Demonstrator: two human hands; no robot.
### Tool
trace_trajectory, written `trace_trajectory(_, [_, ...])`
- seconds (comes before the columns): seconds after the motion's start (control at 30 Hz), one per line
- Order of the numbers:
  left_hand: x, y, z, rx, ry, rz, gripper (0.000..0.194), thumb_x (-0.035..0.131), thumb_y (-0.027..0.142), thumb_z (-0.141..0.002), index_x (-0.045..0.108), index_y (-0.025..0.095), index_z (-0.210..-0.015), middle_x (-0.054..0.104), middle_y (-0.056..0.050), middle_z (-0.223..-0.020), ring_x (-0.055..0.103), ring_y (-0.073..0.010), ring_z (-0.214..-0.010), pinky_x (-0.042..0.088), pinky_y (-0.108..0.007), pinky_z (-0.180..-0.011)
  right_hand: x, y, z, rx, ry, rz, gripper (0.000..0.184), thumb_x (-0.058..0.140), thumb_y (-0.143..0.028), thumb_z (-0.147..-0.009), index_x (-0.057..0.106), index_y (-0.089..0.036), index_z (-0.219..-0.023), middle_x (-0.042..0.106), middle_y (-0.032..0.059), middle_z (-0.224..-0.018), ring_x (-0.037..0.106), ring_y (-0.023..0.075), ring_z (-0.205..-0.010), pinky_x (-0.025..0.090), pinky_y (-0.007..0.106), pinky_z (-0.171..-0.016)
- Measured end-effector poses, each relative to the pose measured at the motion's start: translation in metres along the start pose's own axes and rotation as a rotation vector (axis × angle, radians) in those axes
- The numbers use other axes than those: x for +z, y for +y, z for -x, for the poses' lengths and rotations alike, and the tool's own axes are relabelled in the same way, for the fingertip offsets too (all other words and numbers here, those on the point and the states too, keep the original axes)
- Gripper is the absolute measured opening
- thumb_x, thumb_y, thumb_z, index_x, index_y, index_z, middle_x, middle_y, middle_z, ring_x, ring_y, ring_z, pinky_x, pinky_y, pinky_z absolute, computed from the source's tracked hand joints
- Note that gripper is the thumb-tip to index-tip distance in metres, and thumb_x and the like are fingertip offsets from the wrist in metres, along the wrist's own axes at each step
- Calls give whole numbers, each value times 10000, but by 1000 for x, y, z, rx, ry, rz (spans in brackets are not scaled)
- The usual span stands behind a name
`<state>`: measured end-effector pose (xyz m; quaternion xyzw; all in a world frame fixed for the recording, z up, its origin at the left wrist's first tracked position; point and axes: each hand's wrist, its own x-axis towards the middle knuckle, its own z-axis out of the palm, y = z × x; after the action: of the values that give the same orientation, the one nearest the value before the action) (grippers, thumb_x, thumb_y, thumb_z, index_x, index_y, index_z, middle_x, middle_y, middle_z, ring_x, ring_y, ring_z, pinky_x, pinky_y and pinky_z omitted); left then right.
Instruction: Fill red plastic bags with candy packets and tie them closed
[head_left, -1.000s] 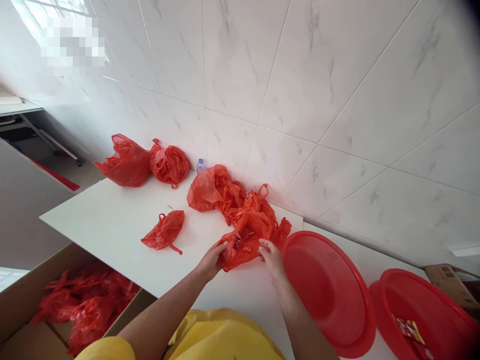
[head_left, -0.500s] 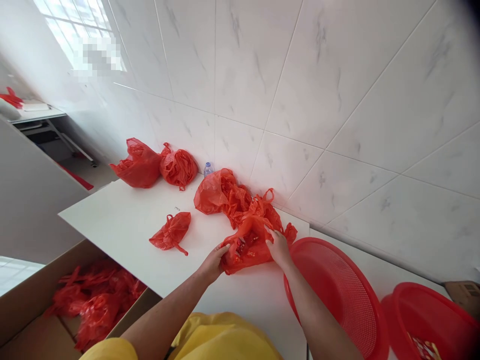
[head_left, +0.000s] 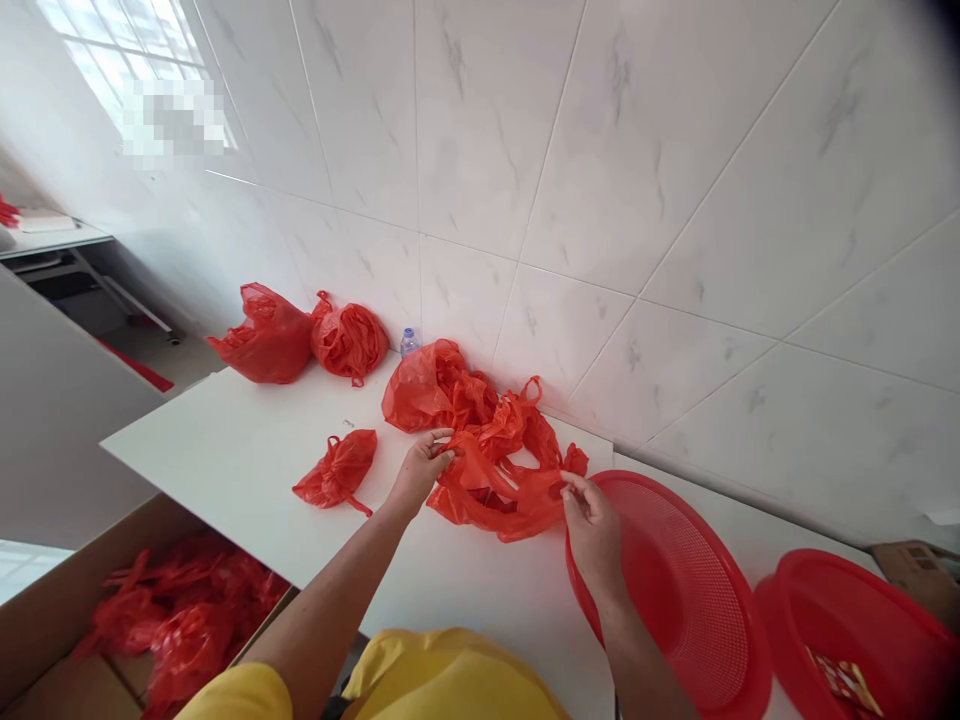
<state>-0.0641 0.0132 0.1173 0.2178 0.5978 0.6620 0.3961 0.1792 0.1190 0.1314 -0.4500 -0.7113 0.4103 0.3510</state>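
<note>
A thin red plastic bag (head_left: 487,505) is stretched between my two hands just above the white table. My left hand (head_left: 421,468) pinches its upper left edge between thumb and fingers. On the right side, my right hand (head_left: 592,515) grips the bag's other edge near the basket rim. A few dark red packets sit inside, mostly hidden by the film. Right behind it lie crumpled red bags (head_left: 450,385) against the wall. A small knotted red bag (head_left: 337,470) rests on the table to the left of my left hand.
A large red plastic basket (head_left: 675,580) stands at my right, with another red basket (head_left: 817,590) beyond it holding packets. Two full red bags (head_left: 270,335) and a clear bottle (head_left: 409,342) line the wall. Below left, a cardboard box (head_left: 82,530) contains tied red bags.
My left hand has moved up and away from me, lifting the bag's edge. My right hand has shifted right and lower. The bag's opening is stretched wider, and its contents show less.
</note>
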Motion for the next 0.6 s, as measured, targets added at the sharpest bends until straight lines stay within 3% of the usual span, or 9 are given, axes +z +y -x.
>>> trace_trajectory(0.1, [1, 6, -2, 47, 49, -297, 285, 604, 219, -783, 614, 233, -1068, 715, -44, -882, 619, -187, -724, 416, -270, -622, -2, 13, 3, 112, -30, 52, 503, 556, -379, -841, 525, -258, -1328, 717, 76, -1029, 645, 261, -979, 484, 412, -866])
trace_trajectory(0.23, [-4, 21, -5, 249, 99, -624, 118, 601, 160, -751, 660, 250, -797, 657, -23, -739, 575, -196, -715, 354, -267, -631, -10, 18, 5, 184, 14, 48, 234, 566, -402, -820, 681, -256, -961, 721, 78, -1008, 648, 281, -961, 491, 415, -841])
trace_trajectory(0.3, [-5, 31, -7, 356, 142, -700, 110, 592, 150, -751, 650, 243, -735, 634, -25, -750, 564, -190, -739, 349, -264, -645, -15, 13, 2, 174, 94, -46, 210, 576, -420, -815, 675, -262, -911, 708, 78, -1062, 636, 282, -1010, 492, 416, -868])
trace_trajectory(0.37, [0, 41, -9, 387, 174, -697, 102, 584, 155, -750, 646, 236, -747, 607, -13, -743, 539, -168, -703, 348, -255, -623, -18, 7, -4, 172, 111, -212, 219, 613, -434, -797, 672, -266, -926, 674, 76, -1185, 595, 285, -1132, 479, 418, -927])
trace_trajectory(0.43, [11, 49, -10, 299, 136, -599, 109, 599, 169, -733, 643, 229, -812, 550, 20, -676, 495, -138, -616, 349, -243, -574, -16, 2, -12, 177, 40, -411, 241, 642, -453, -785, 675, -266, -934, 662, 71, -1225, 567, 282, -1190, 472, 415, -952])
trace_trajectory(0.53, [33, 55, -11, 139, -8, -340, 232, 647, 167, -680, 622, 208, -907, 482, 59, -638, 455, -103, -547, 380, -229, -531, -4, -2, -22, 224, -87, -631, 305, 647, -507, -784, 682, -260, -959, 723, 54, -917, 647, 247, -978, 505, 391, -864])
trace_trajectory(0.6, [47, 54, -10, 124, -73, -233, 273, 663, 147, -655, 620, 194, -920, 488, 56, -671, 467, -96, -571, 405, -226, -541, 9, -4, -26, 253, -137, -690, 353, 623, -549, -792, 685, -254, -975, 618, -14, -622, 618, 188, -690, 516, 361, -763])
